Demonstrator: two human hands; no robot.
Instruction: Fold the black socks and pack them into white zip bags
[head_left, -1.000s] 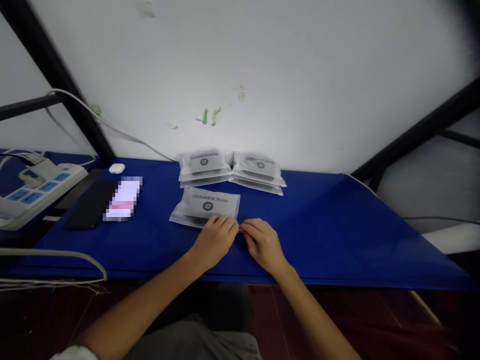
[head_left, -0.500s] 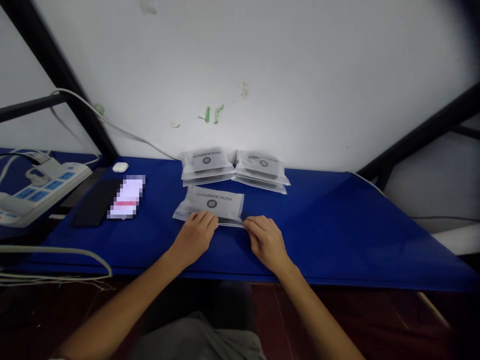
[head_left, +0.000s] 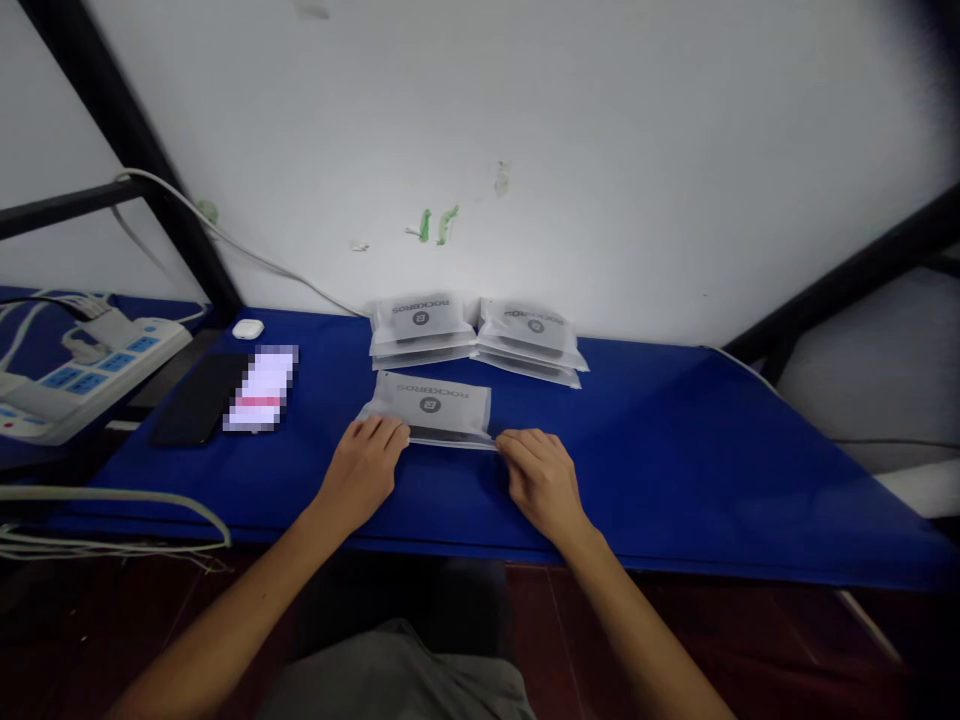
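A frosted plastic zip bag (head_left: pixel 442 405) printed ROCKBROS lies flat on the blue tabletop, its near edge toward me. My left hand (head_left: pixel 366 465) is closed on the left part of that near edge, fingers curled over it. At the right end of the same edge, my right hand (head_left: pixel 541 480) pinches the corner. Something dark shows through the bag along its near side. Behind it sit two small stacks of similar bags, the left stack (head_left: pixel 421 335) and the right stack (head_left: pixel 531 340), side by side against the wall.
Left of the bags are a dark phone (head_left: pixel 196 400), a lit phone with a blurred screen (head_left: pixel 262 388) and a white earbud case (head_left: pixel 248 329). A power strip (head_left: pixel 112 375) with plugs and cables stands at far left. Black metal bars (head_left: pixel 176 225) frame the table.
My left hand has slid left along the bag's near edge, away from my right hand. My right hand keeps its pinch at the right corner. The whole view has shifted slightly.
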